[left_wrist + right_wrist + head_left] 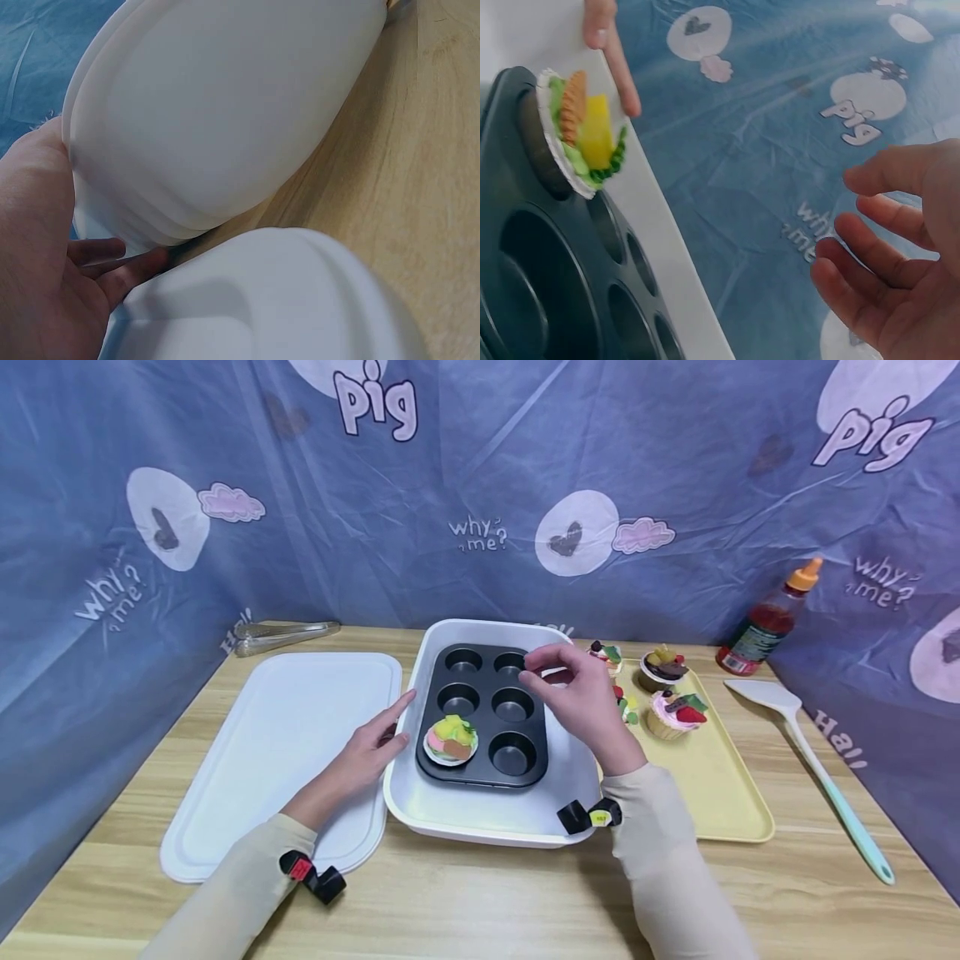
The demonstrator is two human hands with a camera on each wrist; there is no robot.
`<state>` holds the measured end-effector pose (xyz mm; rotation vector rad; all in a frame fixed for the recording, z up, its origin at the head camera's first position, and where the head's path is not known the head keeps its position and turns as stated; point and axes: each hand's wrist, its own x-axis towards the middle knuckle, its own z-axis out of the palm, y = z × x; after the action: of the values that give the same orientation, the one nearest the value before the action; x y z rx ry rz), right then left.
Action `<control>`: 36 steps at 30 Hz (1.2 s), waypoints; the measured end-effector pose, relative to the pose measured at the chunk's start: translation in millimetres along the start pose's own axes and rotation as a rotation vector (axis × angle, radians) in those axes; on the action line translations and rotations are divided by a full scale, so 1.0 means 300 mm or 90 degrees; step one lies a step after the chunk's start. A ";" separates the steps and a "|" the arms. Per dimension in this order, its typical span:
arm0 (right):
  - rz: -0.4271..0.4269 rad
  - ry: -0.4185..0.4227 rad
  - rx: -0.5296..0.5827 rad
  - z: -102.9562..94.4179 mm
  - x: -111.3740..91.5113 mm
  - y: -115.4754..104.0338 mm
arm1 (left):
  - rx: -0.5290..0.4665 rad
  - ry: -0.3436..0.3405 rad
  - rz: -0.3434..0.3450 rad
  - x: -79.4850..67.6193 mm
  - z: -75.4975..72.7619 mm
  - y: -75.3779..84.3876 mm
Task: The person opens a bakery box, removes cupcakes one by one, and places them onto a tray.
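Observation:
A black muffin tin (485, 727) lies inside a white tub (487, 837). Its near-left cup holds a toy cupcake (451, 740) with yellow, pink and brown toppings; the other cups hold nothing. My left hand (371, 747) is at the tub's left side, straight fingers against the rim and outer wall. Over the tin's far-right cup is my right hand (581, 693), thumb and fingers loosely bent. The right wrist view shows a gap between that thumb and the fingers (855, 281), with nothing held.
On the right, a yellow tray (735, 793) bears several toy cupcakes, one with pink cream (675, 714). Beyond it are a sauce bottle (765, 622) and a long-handled white spatula (825, 768). A white board (300, 743) lies left of the tub, metal tongs (285, 635) behind it.

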<state>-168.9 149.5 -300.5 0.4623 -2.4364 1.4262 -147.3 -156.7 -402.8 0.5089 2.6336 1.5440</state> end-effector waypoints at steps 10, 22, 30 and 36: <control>-0.052 -0.084 0.011 0.069 -0.009 -0.008 | 0.000 -0.001 0.013 0.002 0.003 0.006; -0.033 -0.144 -0.012 0.092 -0.001 -0.024 | -0.006 -0.002 0.007 0.005 -0.002 0.006; -0.041 -0.234 -0.039 0.101 0.002 -0.009 | -0.004 0.000 0.001 0.004 -0.004 -0.001; -0.066 -0.334 -0.072 0.101 0.000 -0.003 | -0.003 0.001 0.005 0.001 -0.001 0.004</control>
<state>-170.8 122.6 -314.3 1.0290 -2.8154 1.2309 -147.4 -156.3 -401.7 0.5178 2.6315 1.5525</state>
